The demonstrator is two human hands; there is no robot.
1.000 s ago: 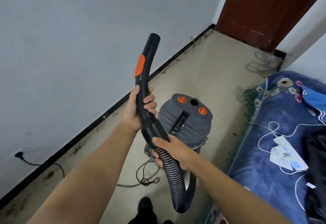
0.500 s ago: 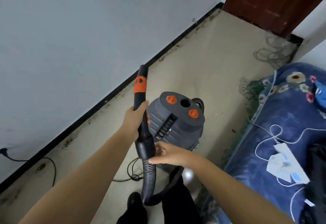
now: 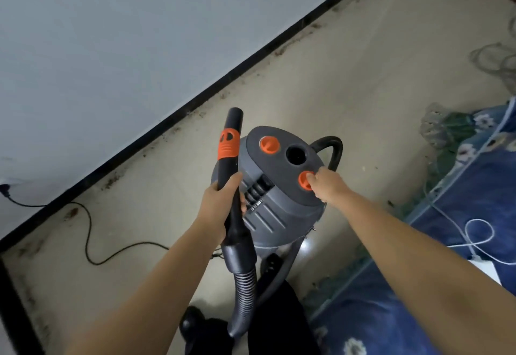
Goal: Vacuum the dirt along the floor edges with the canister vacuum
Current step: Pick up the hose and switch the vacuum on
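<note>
The canister vacuum (image 3: 279, 187) stands mid-floor, bare beige floor (image 3: 349, 80) between it and the black baseboard (image 3: 195, 100), where dirt specks lie. The left hand (image 3: 220, 209) grips the hose handle (image 3: 231, 181). The right hand (image 3: 326, 184), on the hose a moment ago, now pinches the orange knob (image 3: 304, 184).

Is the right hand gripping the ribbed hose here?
No, the right hand touches an orange knob on the canister vacuum's lid; only the left hand grips the hose handle.
</note>
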